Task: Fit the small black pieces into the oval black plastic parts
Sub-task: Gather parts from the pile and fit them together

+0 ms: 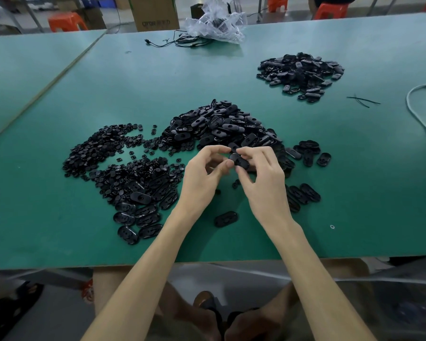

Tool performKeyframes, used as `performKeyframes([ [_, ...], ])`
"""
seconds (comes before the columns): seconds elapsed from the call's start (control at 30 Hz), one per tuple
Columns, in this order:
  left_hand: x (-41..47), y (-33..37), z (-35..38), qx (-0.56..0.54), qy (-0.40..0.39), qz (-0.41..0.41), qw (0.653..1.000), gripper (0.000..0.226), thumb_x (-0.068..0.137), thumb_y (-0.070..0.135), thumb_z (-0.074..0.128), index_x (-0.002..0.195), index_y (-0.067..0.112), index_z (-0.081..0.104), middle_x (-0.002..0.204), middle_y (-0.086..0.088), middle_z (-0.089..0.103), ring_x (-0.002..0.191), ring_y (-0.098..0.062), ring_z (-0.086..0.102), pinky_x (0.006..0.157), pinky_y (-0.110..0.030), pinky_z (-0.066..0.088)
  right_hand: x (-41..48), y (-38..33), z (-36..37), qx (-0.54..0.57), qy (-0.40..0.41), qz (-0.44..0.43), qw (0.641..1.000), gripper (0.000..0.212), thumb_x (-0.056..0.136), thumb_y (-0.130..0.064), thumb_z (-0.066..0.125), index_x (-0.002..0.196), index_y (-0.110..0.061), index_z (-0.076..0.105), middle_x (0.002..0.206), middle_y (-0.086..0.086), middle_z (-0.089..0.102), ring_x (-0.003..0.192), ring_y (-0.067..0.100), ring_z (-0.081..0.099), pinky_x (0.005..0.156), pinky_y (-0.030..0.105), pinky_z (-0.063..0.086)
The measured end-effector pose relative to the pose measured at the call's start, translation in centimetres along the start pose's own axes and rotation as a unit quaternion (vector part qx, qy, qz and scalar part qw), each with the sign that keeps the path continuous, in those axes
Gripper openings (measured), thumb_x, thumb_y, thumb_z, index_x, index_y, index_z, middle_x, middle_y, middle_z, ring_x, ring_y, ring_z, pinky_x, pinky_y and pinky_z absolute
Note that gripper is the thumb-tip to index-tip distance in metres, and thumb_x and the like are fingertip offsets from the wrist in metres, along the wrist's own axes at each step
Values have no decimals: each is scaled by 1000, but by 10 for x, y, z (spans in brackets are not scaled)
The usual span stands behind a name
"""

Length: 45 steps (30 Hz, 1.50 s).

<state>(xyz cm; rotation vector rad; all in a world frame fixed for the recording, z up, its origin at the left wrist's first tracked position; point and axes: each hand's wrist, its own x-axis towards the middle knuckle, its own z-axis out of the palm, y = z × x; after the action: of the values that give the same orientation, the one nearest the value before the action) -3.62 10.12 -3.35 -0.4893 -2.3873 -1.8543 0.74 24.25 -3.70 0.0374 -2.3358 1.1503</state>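
Above the green table (59,230), my left hand (204,173) and my right hand (261,175) meet over one oval black part (239,161). My right hand pinches that part between thumb and fingers. My left hand's thumb and forefinger pinch its left end; whether a small piece sits between them is hidden. A heap of oval black parts (221,126) lies just beyond my hands. To the left spreads a heap of small black pieces (103,153). A single oval part (226,219) lies on the table between my wrists.
More oval parts lie in a group at front left (140,212), beside my right hand (303,195) and in a far right pile (301,72). A clear plastic bag (217,23) with black cables sits at the back. A white cord (413,107) curves along the right edge.
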Motion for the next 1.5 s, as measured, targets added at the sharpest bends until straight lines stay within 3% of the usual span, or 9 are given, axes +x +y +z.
performKeyframes([
  [0.23,-1,0,0,-4,-2,-12,1000,17,96,13,74,112,15,74,94,-2,77,87,-22,71,86,-49,58,-1,1,-1,-8,6,-46,999,28,95,4,67,119,-10,71,117,1,56,99,-11,51,92,10,47],
  [0.33,-1,1,-1,-16,6,-8,1000,18,93,12,77,111,15,73,94,-5,77,88,-26,71,85,-42,59,-2,0,-1,2,21,-39,999,27,96,3,68,119,-9,70,118,1,55,102,-14,52,92,11,47],
  [0.47,-1,1,-2,-57,29,-12,998,11,92,9,78,100,12,71,88,-3,75,81,-14,70,78,-24,56,-2,-2,-2,23,38,-19,999,25,96,3,68,118,-9,70,118,2,55,98,6,60,89,23,53],
  [0.67,-1,0,-2,-73,44,-11,996,8,94,4,74,99,10,73,96,-5,78,87,-16,74,82,-24,57,-1,-2,-2,18,54,-8,998,28,95,2,69,122,-7,71,120,4,58,100,7,60,91,27,54],
  [0.8,0,0,-2,-76,59,-18,995,11,94,4,73,97,14,73,93,-1,78,82,-10,72,77,-19,54,-1,0,-1,18,55,3,998,29,95,-1,71,123,-10,71,121,1,58,98,2,59,92,19,52],
  [0.93,0,1,-1,-38,50,0,998,13,97,9,71,94,21,70,85,9,71,75,-9,64,74,-26,54,-1,0,-1,24,58,14,998,28,96,-2,71,122,-11,71,119,-1,59,101,-4,59,89,9,47],
  [1.07,-1,2,0,-50,31,6,998,7,97,7,71,99,13,68,87,-1,71,72,-14,66,74,-22,53,-1,0,-1,25,63,14,998,28,95,-3,72,122,-11,70,116,-2,60,98,-12,57,88,6,45],
  [1.37,-2,2,0,-41,16,19,999,7,95,10,75,97,15,70,88,4,72,71,-13,67,69,-21,53,-2,0,-1,25,44,-1,999,27,95,-2,72,120,-13,69,118,-5,59,102,-3,59,89,9,47],
  [1.5,-2,2,0,-34,15,18,999,7,95,11,75,96,17,71,89,5,74,74,-19,69,68,-30,56,-3,0,0,32,31,-18,999,27,95,0,71,119,-12,69,117,-5,60,103,-3,61,92,14,51],
])
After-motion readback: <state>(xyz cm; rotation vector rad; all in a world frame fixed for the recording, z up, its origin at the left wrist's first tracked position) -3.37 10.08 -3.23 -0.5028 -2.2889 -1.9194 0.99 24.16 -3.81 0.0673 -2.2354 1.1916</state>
